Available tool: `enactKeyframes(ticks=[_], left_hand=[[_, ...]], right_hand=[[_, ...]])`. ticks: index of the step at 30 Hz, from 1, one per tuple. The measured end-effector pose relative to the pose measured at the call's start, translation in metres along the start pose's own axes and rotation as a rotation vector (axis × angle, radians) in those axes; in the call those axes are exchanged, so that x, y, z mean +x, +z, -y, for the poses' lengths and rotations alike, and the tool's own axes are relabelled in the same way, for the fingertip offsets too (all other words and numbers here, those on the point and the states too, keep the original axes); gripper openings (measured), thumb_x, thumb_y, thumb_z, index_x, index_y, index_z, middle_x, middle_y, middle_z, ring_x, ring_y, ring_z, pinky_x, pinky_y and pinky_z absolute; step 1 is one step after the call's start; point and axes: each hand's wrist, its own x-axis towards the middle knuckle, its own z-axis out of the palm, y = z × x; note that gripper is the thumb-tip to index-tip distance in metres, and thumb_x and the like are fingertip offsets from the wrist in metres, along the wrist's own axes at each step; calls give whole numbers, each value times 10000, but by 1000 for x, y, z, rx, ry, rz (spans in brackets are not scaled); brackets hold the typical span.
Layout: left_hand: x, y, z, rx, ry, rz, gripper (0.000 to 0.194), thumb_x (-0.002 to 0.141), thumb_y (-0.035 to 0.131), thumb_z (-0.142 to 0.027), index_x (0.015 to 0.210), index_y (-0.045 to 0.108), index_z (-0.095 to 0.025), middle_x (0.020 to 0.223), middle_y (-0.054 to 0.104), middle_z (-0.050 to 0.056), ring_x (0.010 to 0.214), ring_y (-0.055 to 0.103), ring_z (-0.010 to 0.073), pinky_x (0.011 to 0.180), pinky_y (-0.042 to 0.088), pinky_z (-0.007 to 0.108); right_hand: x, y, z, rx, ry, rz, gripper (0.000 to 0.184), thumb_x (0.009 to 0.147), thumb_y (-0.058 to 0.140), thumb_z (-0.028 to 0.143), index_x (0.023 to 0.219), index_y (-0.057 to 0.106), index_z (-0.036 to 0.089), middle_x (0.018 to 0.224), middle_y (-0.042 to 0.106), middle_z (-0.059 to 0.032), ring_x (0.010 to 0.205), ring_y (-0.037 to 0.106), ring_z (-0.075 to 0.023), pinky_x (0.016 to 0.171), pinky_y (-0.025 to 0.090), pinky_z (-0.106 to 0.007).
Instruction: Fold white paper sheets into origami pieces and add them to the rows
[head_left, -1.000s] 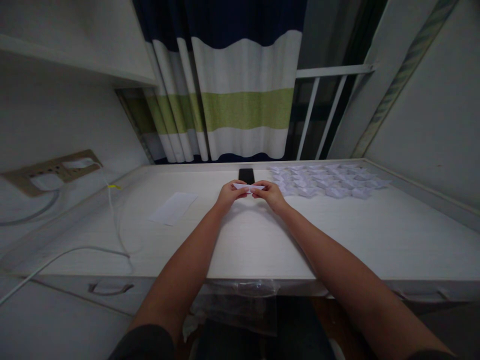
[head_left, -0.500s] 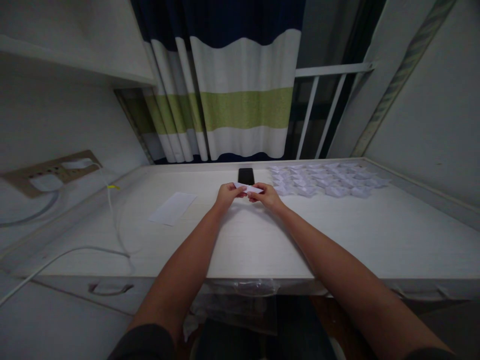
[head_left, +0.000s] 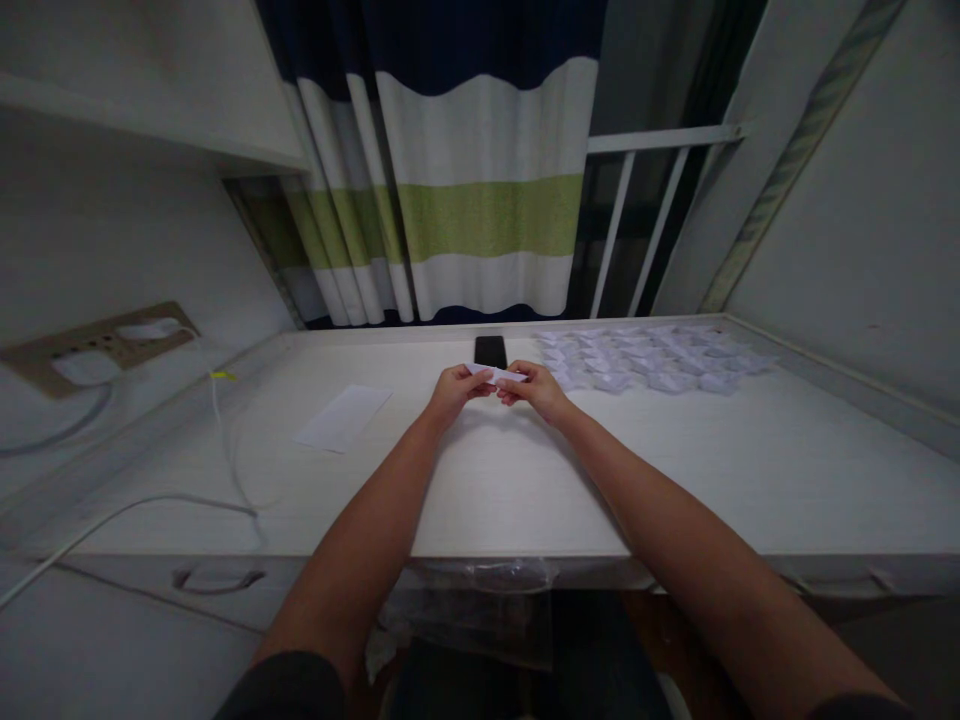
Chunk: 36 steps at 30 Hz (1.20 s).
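Note:
Both hands hold a small folded strip of white paper (head_left: 496, 374) above the middle of the desk. My left hand (head_left: 454, 391) pinches its left end, thumb on top. At the other end my right hand (head_left: 538, 390) grips it between thumb and fingers. The fingertips of the two hands nearly meet at the strip's middle. Just behind the paper lies a black phone (head_left: 490, 351), its near edge partly covered. To the left, a flat sheet of white paper (head_left: 343, 418) rests on the desk.
Several rows of folded white paper pieces (head_left: 645, 360) cover the desk's back right. A white cable (head_left: 217, 400) runs from the wall socket (head_left: 105, 345) across the left side. The white desk (head_left: 517, 490) ends at a striped curtain (head_left: 487, 220) and a window rail.
Both hands keep their pinch on the paper strip, with only a slight shift of the right fingers. The whole view has drifted a little.

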Motion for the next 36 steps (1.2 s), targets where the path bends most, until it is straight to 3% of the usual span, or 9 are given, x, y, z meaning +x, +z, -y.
enactKeyframes(ticks=[6,16,21,28,31,36], left_hand=[[-2,2,-3,-17,-53,-24,287,642,665,-363,711,582,-97,626,653,51,582,617,122,617,485,249],[-2,4,-6,-62,-64,-70,228,726,597,-319,664,564,-102,510,591,-2,410,524,56,451,421,165],[-1,4,-5,-109,-69,-65,219,759,560,-307,676,561,-104,517,596,9,468,561,76,519,457,192],[-1,2,-1,-142,-103,62,176,748,580,-280,772,582,-106,753,659,58,667,623,114,689,486,247],[-1,3,-1,-110,-80,15,140,745,584,-242,766,578,-104,759,653,53,666,615,100,727,476,250],[1,3,2,67,-2,-12,238,713,614,-239,919,566,-129,792,639,47,662,606,115,705,484,313]], right_hand=[[3,-3,-6,-2,7,-33,362,492,742,399,696,577,149,550,635,-7,483,590,-113,488,490,-231],[4,-1,-5,-61,-34,-13,336,518,722,410,660,569,147,547,639,-19,489,599,-130,486,482,-244],[4,0,-5,-113,-95,-19,296,570,682,412,658,573,151,557,637,-21,495,595,-128,487,476,-245],[6,-5,-17,-379,-213,-156,202,660,603,346,749,608,165,576,616,-8,546,592,-135,505,457,-244],[7,-5,-20,-477,-265,-138,236,686,575,380,807,624,183,706,641,-26,625,596,-140,534,457,-245],[10,-5,-21,-319,-149,-118,365,692,513,514,718,611,163,658,616,-32,624,573,-141,506,445,-239]])
